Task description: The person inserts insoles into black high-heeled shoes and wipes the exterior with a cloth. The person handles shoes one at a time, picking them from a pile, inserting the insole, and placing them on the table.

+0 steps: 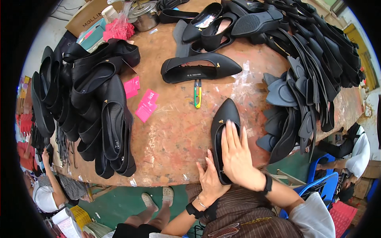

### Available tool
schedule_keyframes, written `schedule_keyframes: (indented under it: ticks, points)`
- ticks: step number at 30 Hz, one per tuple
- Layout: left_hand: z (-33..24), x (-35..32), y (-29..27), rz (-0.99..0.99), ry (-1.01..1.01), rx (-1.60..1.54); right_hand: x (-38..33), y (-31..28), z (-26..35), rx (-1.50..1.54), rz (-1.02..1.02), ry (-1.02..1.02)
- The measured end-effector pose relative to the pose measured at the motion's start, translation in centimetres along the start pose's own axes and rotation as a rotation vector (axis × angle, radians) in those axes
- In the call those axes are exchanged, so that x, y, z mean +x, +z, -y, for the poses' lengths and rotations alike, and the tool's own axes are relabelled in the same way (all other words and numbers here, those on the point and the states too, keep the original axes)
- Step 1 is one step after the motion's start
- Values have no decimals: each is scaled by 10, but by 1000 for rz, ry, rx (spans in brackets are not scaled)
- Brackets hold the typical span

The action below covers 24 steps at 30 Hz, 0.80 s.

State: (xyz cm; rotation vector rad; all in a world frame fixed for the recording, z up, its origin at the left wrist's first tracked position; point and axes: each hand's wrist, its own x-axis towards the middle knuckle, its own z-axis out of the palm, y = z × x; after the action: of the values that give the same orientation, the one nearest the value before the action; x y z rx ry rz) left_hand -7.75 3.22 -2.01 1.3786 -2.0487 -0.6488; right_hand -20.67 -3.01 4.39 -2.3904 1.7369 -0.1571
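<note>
A black pointed flat shoe (226, 110) with a small gold ornament lies at the table's near edge, toe pointing away from me. My left hand (212, 177) holds its heel end from the left, fingers along the side. Stretched out flat, the fingers of my right hand (237, 155) press over the shoe's opening and hide most of its inside. Beyond it, another black shoe (231, 69) lies sideways with its toe to the right. Green and yellow thread snips (197, 95) rest just below that shoe. Pink cards (146, 108) are scattered left of the snips.
Black shoes (116, 93) are heaped at the left, and more shoes (323, 51) pile up at the far right. Grey insoles (282, 94) hang among stacked pieces on the right. A metal pot (145, 22) stands at the back. Other people sit around the table's sides.
</note>
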Motion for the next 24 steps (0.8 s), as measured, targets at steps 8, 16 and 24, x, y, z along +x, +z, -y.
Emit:
schedule_keyframes:
  ticks: [8,16,24]
  points:
    - [5,5,0,-43,24,-3,2,0,-1,6,-35,-52]
    - [2,5,2,15,-55,48,40,30,-13,-265,-437,61]
    - [-33,30,-14,-137,27,115,48,16,-41,28,-102,-68]
